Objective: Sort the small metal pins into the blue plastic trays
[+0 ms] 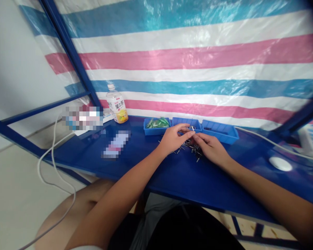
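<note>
Above a loose pile of thin silver and black pieces (196, 151), my two hands meet at the fingertips. A small silvery piece (193, 128) shows between them, too small for me to name. My left hand (173, 139) is closed, with its thumb and fingers pinched at this piece. Closed as well, my right hand (211, 149) has its thumb and forefinger together beside the left thumb; what it grips is hidden. Behind the hands stand three blue bins. Green pieces fill the left bin (156, 131), my left hand partly covers the middle bin (181, 121), and a few dark pieces lie in the right bin (228, 138).
The blue tabletop (182, 177) carries a drink bottle (117, 106) at the back left and a blurred-out flat item (116, 144). At the right lies a white oval object (281, 164) near a white cable (271, 145). A striped sheet (185, 59) hangs behind.
</note>
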### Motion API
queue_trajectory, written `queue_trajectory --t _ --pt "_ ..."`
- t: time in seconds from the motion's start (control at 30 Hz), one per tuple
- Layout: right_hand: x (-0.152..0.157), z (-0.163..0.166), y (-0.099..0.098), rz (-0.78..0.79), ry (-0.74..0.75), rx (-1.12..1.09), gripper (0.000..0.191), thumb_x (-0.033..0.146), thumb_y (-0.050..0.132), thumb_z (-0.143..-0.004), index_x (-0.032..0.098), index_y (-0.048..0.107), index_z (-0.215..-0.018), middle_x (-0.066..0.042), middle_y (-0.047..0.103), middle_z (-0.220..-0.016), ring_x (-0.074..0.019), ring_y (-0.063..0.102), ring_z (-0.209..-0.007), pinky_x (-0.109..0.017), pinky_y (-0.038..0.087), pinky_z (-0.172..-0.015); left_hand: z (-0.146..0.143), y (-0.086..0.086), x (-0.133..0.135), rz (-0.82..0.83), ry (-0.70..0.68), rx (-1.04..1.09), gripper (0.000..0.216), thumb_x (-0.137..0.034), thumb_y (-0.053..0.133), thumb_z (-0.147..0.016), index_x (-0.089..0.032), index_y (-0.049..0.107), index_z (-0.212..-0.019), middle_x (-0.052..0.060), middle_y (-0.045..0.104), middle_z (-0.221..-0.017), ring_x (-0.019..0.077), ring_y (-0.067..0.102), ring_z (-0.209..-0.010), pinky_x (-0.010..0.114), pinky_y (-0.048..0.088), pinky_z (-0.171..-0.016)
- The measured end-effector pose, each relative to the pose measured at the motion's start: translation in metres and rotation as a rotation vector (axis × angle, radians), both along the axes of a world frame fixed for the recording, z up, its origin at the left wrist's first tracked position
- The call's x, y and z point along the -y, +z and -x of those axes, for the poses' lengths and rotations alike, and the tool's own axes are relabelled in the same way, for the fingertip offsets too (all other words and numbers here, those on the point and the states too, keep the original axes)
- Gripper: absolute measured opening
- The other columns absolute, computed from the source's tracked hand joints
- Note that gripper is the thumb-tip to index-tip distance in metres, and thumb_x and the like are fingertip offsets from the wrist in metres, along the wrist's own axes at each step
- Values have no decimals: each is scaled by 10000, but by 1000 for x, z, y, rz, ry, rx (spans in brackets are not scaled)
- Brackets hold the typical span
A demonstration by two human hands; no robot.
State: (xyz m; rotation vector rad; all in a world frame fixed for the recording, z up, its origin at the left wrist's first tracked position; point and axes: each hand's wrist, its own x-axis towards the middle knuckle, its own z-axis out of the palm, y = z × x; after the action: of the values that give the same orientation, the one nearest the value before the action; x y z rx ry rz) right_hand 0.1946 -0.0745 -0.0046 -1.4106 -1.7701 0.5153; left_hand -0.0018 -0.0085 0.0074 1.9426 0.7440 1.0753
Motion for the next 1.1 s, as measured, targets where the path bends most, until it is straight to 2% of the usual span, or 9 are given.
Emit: queue_trajectory --t 0.07,0.17,0.33,0.43,0.63,0.83,0.97,1.1 --pt "0 0 1 29 -4 -53 486 591 467 -1076 220 725 -898 -32 749 -859 -228 667 -786 -341 488 -725 0 -2 -1 -65 -9 -47 332 -434 691 -1010 -199 783 -1225 100 797 -1236 238 746 -1139 356 592 -935" --pt "0 0 1 -3 24 -37 475 573 452 -1085 221 684 -867 -29 722 -846 -221 647 -786 -338 478 -732 0 -5 -2 -129 -53 -55 291 -409 666 -1025 -208 813 -1176 98 784 -1269 235 736 -1171 334 592 -896" --pt "-1 -1 3 -143 104 109 398 503 467 -1093 233 603 -834 -26 664 -806 -211 608 -752 -342 461 -731 -1 -8 -6 -91 -92 38 212 -339 762 -963 -211 834 -1117 99 779 -1261 223 738 -1157 303 590 -846" --pt "-2 -2 3 -171 111 154 396 487 468 -1095 238 560 -801 -23 623 -773 -209 587 -727 -346 450 -705 0 -6 -7 -75 -92 44 188 -317 803 -928 -216 844 -1081 95 779 -1244 214 743 -1127 308 587 -859" --pt "-2 -3 1 -150 53 111 366 518 506 -1079 242 683 -914 -40 707 -854 -221 629 -759 -355 477 -712 0 -3 -6 -121 -57 6 125 -285 795 -931 -232 849 -1031 88 787 -1217 207 739 -1125 330 587 -895" --pt "-2 -6 1 -105 25 72 414 575 487 -1074 257 750 -1046 -62 773 -920 -265 695 -844 -400 536 -782 0 -3 -5 -112 -53 -4 214 -334 722 -993 -225 812 -1154 101 775 -1272 210 736 -1150 325 603 -869" --pt "-7 -10 -4 -55 -25 -52 454 625 503 -1055 252 758 -1096 -73 791 -975 -268 719 -906 -407 564 -831 1 -2 -5 -128 37 -74 249 -277 605 -1045 -211 790 -1199 94 784 -1256 207 736 -1121 346 601 -914" --pt "-14 -14 -6 14 -66 -229 503 681 531 -1023 239 752 -1115 -80 778 -969 -228 702 -836 -332 552 -673 2 -5 -6 -220 107 -213 231 -245 605 -1016 -188 807 -1114 80 810 -1110 216 738 -1009 384 584 -978"
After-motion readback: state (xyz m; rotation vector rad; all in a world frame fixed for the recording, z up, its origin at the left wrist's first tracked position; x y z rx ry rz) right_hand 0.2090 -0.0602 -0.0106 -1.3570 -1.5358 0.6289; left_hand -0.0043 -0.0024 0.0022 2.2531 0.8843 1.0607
